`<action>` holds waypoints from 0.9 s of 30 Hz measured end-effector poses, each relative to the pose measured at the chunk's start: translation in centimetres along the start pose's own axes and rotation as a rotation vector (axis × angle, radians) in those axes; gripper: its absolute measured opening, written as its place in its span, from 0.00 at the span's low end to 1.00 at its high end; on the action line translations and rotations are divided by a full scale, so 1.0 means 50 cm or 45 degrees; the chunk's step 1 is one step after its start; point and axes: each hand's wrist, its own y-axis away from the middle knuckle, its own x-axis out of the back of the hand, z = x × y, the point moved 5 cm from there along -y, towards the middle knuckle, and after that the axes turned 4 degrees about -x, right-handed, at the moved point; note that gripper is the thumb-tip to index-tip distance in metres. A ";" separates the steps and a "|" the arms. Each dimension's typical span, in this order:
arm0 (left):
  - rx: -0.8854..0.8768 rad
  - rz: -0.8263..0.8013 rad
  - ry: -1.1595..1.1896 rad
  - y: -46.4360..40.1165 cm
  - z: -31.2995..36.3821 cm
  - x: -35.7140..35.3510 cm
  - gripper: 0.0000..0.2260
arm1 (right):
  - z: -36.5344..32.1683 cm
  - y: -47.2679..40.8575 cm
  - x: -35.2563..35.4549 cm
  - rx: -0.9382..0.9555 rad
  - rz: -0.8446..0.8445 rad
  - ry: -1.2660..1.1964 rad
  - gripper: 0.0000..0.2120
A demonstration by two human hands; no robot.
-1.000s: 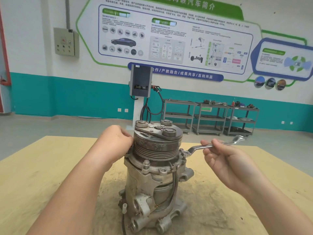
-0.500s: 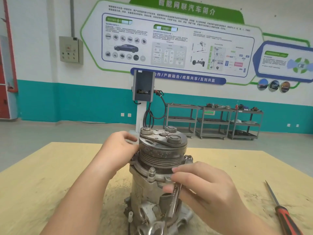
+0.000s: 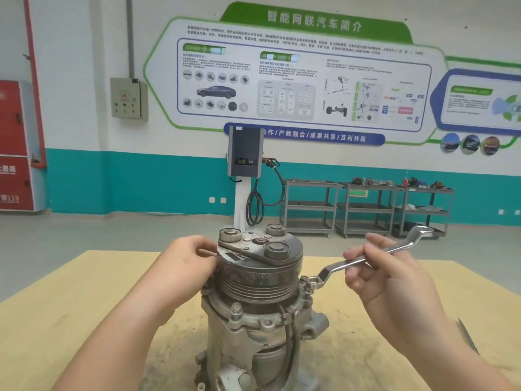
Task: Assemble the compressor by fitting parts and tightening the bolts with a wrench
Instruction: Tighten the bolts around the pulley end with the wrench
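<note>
Fingers of right hand [image 3: 394, 280] pinch chrome wrench [image 3: 366, 256]; left hand [image 3: 186, 263] grips grimy upright compressor [image 3: 259, 292]

Dull cast metal on the compressor [image 3: 253, 328], grimy and rough, its grooved pulley [image 3: 258, 280] dark and matt. At three o'clock the wrench [image 3: 366, 258] gleams, polished steel. Underneath, the table [image 3: 70, 300] shows matt, scuffed pale wood.

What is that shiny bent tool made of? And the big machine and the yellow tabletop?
The wrench looks like polished steel: bright and mirror-like. The compressor looks like cast metal, probably aluminium: dull grey, rough and grimy, with a darker grooved pulley on top. The table looks like plywood or pressed board: flat, matte, pale yellow, dirt-smudged.
</note>
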 end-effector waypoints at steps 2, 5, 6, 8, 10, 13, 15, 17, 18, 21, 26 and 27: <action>0.007 0.030 -0.009 -0.003 -0.004 -0.001 0.06 | 0.011 -0.003 -0.001 -0.057 -0.039 -0.025 0.05; 0.011 0.079 -0.061 -0.002 -0.004 0.001 0.04 | 0.023 -0.006 0.002 -0.122 -0.092 -0.035 0.03; 0.008 0.090 -0.079 -0.001 -0.003 0.001 0.04 | 0.026 -0.007 0.005 -0.118 -0.097 -0.041 0.03; -0.012 0.105 -0.116 0.001 0.002 0.001 0.05 | 0.027 0.000 0.008 -0.002 -0.106 -0.016 0.05; -0.038 0.113 -0.143 0.005 0.008 0.000 0.05 | 0.021 0.018 0.008 0.274 -0.149 0.080 0.08; -0.058 0.103 -0.165 0.009 0.014 -0.001 0.08 | 0.009 0.060 -0.008 0.781 -0.341 0.288 0.09; -0.063 0.075 -0.158 0.011 0.017 -0.003 0.10 | 0.001 0.089 -0.025 1.057 -0.494 0.543 0.08; -0.060 0.053 -0.129 0.012 0.018 -0.006 0.08 | -0.001 0.111 -0.045 1.222 -0.599 0.828 0.10; -0.053 0.054 -0.110 0.013 0.017 -0.005 0.07 | -0.003 0.121 -0.053 1.298 -0.623 0.953 0.11; -0.028 0.085 -0.089 0.014 0.013 -0.001 0.05 | -0.009 0.132 -0.067 1.333 -0.597 1.041 0.14; -0.017 0.101 -0.111 0.015 0.014 0.003 0.03 | -0.037 0.091 -0.042 0.715 -0.239 0.418 0.05; -0.025 0.097 -0.121 0.015 0.015 0.003 0.04 | -0.034 0.076 -0.032 0.539 -0.171 0.317 0.04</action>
